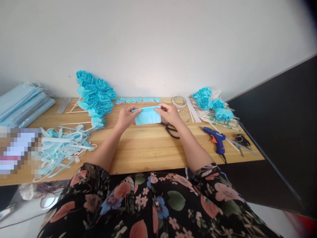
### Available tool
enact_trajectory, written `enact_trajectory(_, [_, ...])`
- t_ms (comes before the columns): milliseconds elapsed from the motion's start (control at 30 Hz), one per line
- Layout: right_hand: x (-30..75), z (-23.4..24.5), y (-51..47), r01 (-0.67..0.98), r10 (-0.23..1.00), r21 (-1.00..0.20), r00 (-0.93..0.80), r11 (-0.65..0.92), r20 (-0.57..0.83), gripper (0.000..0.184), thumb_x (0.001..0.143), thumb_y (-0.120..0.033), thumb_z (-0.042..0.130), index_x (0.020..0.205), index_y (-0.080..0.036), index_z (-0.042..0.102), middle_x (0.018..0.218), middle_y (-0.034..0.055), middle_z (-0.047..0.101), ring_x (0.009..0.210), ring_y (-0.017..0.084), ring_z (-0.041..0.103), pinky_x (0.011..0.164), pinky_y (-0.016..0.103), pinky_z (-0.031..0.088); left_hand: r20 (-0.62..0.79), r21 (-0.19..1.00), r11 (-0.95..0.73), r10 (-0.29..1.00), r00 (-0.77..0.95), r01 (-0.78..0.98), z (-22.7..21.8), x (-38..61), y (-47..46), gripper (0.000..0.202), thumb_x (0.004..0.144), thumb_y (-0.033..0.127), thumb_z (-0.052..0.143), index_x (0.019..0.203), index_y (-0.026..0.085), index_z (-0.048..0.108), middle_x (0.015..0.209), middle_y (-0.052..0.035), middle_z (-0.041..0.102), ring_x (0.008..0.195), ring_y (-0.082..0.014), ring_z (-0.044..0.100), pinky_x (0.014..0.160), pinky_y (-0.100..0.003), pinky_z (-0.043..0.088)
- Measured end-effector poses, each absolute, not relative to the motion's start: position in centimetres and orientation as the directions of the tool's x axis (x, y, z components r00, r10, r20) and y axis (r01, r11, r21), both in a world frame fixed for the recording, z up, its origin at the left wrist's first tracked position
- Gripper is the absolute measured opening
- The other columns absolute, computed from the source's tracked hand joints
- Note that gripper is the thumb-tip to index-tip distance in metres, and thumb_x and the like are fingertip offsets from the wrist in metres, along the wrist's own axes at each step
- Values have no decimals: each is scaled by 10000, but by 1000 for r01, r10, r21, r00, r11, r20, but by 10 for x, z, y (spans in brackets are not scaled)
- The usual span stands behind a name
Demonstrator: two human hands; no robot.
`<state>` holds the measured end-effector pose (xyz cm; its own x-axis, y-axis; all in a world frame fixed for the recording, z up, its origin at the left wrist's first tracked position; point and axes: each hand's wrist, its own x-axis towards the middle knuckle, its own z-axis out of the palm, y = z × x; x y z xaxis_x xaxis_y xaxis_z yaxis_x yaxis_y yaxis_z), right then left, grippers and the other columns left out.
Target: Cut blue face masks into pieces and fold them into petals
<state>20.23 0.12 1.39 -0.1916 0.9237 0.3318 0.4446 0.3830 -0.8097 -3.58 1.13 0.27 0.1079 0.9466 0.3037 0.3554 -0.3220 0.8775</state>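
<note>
Blue sheet (148, 117) hangs between the person's two hands above the middle of the table (146, 150), its far edge apparently turned over in a narrow band. The left hand (127, 116) pinches the left end of that edge between thumb and fingers; the right hand (170, 113) pinches the right end likewise. The step looks like folding the edge, and the next move seems to call for an even grip (a slack corner could skew the fold).

Counted: one sheet in hand, eight small blue pieces (133, 100) in a row at the far side, one glue gun (218, 140) at right, one pair of scissors (167, 124), partly hidden, and two white rings (179, 106). Four blue flowers (204, 102) show at far right; the left bunch (96, 92) and near-left strips (63, 148) overlap too much to count.
</note>
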Motion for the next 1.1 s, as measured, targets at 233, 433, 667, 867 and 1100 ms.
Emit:
enact_trajectory(233, [199, 12, 3, 473, 911, -779, -182, 412, 371, 329, 883, -492, 577, 781, -185, 637, 674, -19, 518, 611, 114, 446, 598, 248, 348, 172, 900, -163, 985, 15, 403, -6, -37, 16, 225, 733, 359, 697, 827, 166, 766, 675, -9, 691, 629, -167, 601, 655, -280, 468])
enact_trajectory(433, [200, 12, 3, 606, 882, -663, -149, 439, 448, 279, 911, -415, 547, 880, -191, 709, 835, 45, 701, 803, 188, 619, 745, 287, 421, 307, 888, -285, 952, -6, 361, -6, -34, 13, 172, 734, 254, 665, 828, 176, 787, 1068, -77, 777, 975, -242, 711, 890, -344, 553])
enact_trajectory(667, [191, 12, -1, 486, 934, -807, -59, 334, 351, 281, 910, -445, 501, 774, -211, 578, 605, -22, 532, 586, 155, 582, 616, 271, 436, 69, 997, -70, 996, -56, -13, -4, -24, 7, 217, 666, 282, 719, 813, 123, 739, 1087, -96, 741, 570, -88, 602, 426, -193, 472])
enact_trajectory(867, [180, 11, -6, 468, 942, -834, 11, 293, 337, 285, 934, -483, 455, 841, -230, 548, 672, -9, 580, 689, 185, 677, 639, 272, 462, -58, 929, 47, 998, -19, -366, -2, -20, 6, 318, 577, 305, 831, 769, 145, 635, 717, 18, 605, 599, -92, 569, 520, -231, 555])
enact_trajectory(1100, [176, 11, -9, 565, 915, -778, 96, 273, 391, 347, 965, -496, 398, 740, -239, 458, 601, -7, 531, 657, 186, 650, 600, 272, 420, -47, 917, 19, 997, -61, -399, -1, -16, 3, 323, 646, 322, 842, 757, 142, 598, 716, 21, 566, 654, -87, 567, 604, -219, 569])
